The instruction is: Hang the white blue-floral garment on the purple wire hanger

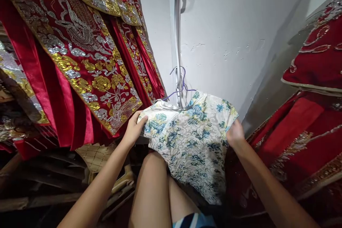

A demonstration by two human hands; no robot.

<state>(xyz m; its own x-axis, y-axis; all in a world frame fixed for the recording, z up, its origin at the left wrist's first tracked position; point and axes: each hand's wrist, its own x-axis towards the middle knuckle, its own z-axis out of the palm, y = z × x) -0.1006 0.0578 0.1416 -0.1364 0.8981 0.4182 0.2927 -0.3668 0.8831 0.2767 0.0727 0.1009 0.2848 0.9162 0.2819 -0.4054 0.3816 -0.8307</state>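
A short-sleeved floral dress (191, 139), cream with blue, green and yellow patterning, hangs from a purple hanger (184, 80) in front of me. The hanger's hook is at a narrow upright metal strip (176, 32) by the wall; whether it is hooked on cannot be made out. My left hand (135, 128) grips the sleeve on the left, thumb on top. On the other side, my right hand (235, 131) has its fingers around the edge of the right sleeve, slightly blurred. The garment's lower end falls beside my knees.
Red gowns (88, 53) with gold and silver sequins hang on the left. More red embroidered garments (307, 121) hang on the right. A pale wall (227, 25) stands behind. Wooden or bamboo poles (53, 199) and a golden quilted piece (96, 156) lie low on the left.
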